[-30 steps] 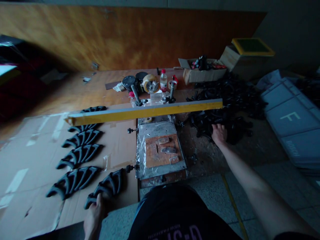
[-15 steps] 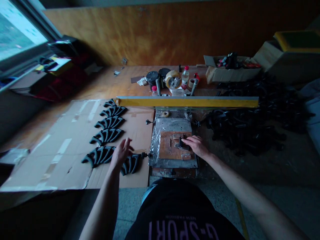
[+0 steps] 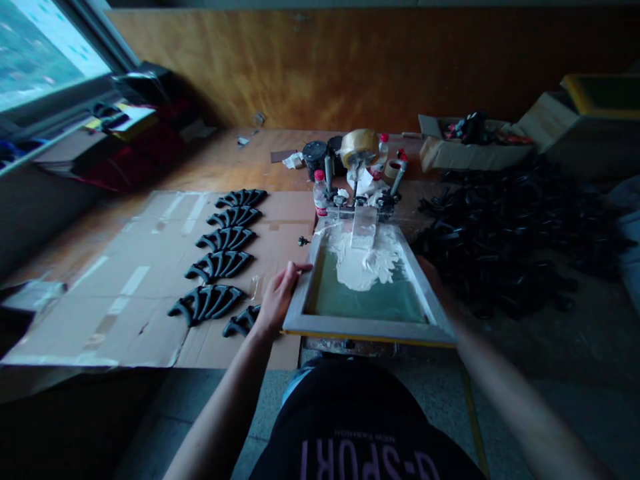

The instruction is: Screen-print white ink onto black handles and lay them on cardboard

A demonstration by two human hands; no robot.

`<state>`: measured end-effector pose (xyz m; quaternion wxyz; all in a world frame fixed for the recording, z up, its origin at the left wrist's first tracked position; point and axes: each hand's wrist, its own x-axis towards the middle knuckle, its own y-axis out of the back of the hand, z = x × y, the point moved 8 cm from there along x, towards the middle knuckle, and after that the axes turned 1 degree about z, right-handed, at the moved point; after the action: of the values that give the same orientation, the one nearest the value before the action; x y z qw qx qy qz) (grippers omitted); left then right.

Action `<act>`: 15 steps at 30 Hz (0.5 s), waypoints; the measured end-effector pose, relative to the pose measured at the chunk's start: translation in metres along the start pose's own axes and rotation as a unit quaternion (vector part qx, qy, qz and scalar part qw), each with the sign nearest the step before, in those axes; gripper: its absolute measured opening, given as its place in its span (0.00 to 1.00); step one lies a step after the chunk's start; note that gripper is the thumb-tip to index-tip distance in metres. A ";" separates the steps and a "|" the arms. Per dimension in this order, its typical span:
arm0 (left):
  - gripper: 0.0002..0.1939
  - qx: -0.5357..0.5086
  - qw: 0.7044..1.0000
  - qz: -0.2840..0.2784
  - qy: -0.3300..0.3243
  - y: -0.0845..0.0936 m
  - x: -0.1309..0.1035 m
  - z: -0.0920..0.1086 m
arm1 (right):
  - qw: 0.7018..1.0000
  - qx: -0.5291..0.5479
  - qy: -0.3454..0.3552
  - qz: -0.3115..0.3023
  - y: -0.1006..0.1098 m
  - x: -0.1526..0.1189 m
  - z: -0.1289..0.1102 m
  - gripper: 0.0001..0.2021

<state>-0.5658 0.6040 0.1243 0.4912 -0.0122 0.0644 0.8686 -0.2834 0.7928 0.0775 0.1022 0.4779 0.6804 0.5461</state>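
Note:
A screen printing frame with a green mesh tilts down over the work plate in front of me. White ink is spread thickly over the far part of its mesh, and a flat clear squeegee rests in it. My left hand is closed on the frame's left side, one finger stretched along the edge. At the right side my right hand grips the same frame; its fingers are partly hidden behind the rim. The frame covers the plate and whatever lies on it.
Rows of curved black parts lie on flattened cardboard at left. More black parts are heaped at right. Behind the frame stand a tape-wrapped weight, bottles and dark tubs. An open carton sits back right.
The frame has swung down from its raised, edge-on position over the brown board. My right hand has left the small black part there, and both hands now hold the frame's sides.

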 end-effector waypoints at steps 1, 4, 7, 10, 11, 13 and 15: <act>0.30 0.007 0.999 -0.007 0.031 -0.001 -0.005 -0.022 | 1.000 -0.008 -0.014 0.022 0.010 0.010 0.005 0.19; 0.38 0.014 0.996 -0.004 0.086 -0.006 -0.008 -0.078 | 0.997 -0.026 0.000 0.076 0.023 0.046 -0.015 0.20; 0.39 0.042 0.995 0.008 0.096 -0.008 0.002 -0.113 | 0.998 -0.031 0.061 0.000 -0.004 0.071 -0.066 0.24; 0.38 0.048 0.993 0.004 0.106 -0.007 0.010 -0.132 | 0.989 -0.033 0.086 -0.119 -0.040 0.059 -0.095 0.09; 0.38 0.045 0.993 0.002 0.110 -0.007 0.011 -0.135 | 0.984 -0.033 0.102 -0.141 -0.046 0.048 -0.100 0.05; 0.38 0.040 0.993 -0.001 0.115 -0.006 0.011 -0.138 | 0.973 -0.029 0.159 -0.163 -0.047 0.022 -0.108 0.08; 0.38 0.042 0.993 -0.005 0.114 -0.006 0.011 -0.138 | 0.954 -0.013 0.234 -0.188 -0.042 -0.002 -0.114 0.12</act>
<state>-0.5723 0.5993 -0.0139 0.4853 -0.0909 0.1563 0.8554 -0.3804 0.7198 0.0857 0.0474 0.1987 0.7561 0.6218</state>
